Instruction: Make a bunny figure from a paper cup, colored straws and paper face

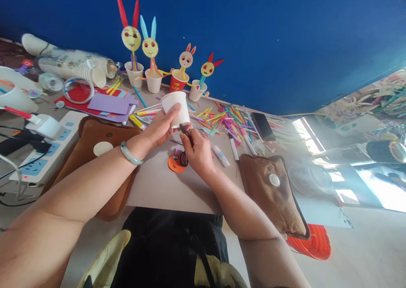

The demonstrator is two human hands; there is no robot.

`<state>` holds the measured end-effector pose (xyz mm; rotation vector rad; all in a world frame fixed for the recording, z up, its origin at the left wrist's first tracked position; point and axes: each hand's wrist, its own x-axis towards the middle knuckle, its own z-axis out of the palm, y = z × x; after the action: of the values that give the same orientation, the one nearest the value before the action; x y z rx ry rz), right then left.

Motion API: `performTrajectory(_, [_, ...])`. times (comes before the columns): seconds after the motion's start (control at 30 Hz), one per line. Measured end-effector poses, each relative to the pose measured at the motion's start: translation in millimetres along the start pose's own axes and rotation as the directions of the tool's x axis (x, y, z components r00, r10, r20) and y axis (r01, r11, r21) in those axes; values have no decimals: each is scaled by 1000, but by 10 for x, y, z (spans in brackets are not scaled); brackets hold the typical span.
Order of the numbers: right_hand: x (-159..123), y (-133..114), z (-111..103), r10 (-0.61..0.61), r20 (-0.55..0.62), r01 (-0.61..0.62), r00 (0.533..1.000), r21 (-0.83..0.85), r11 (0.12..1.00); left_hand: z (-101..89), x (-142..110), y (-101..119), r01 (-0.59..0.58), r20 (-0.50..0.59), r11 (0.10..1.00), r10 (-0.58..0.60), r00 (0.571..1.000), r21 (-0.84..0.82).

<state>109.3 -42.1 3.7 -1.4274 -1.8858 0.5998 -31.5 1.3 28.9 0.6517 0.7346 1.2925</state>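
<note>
My left hand [163, 125] is wrapped round a white paper cup [177, 103], tilted above the table, with a bracelet on that wrist. In my right hand [199, 149] is a slim dark pen-like tool [186, 135], its tip at the lower edge of the cup; whether it is a pen or a cutter I cannot tell. Below the hands lies an orange paper disc [174, 166] with a drawn face. The black handle of a pair of scissors [183, 158] rests partly over it. A small white bottle [221, 156] lies right of my right hand.
Paper-cup figures with rabbit ears [154, 83] stand along the blue wall. Coloured sticks [233, 121] and a phone [264, 126] lie behind my hands. Brown pouches [269, 195] flank the work spot. A power strip [41, 152] with cables and purple paper [109, 105] are at left.
</note>
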Motion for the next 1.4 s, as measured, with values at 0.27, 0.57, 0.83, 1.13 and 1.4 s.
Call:
performTrajectory(0.27, [15,33,-40,-62,2,61,998,-168,984,-66,78,87,-30,-71,998,26,997,-54])
performTrajectory(0.57, [-10,172,-40,-52,-243,89,969,147,985,-161,47,191,-85,86,993,91,992,-76])
performTrajectory(0.83, [11,260,-6,-71,-280,113,957,136,984,-227,42,128,-95,368,990,50,929,104])
performTrajectory(1.13, [62,227,5,-255,-379,295,890,50,954,-281,84,45,-145,461,975,53,886,167])
performTrajectory(1.4, [78,199,5,-240,-416,286,877,49,957,-273,105,49,-52,429,996,14,903,77])
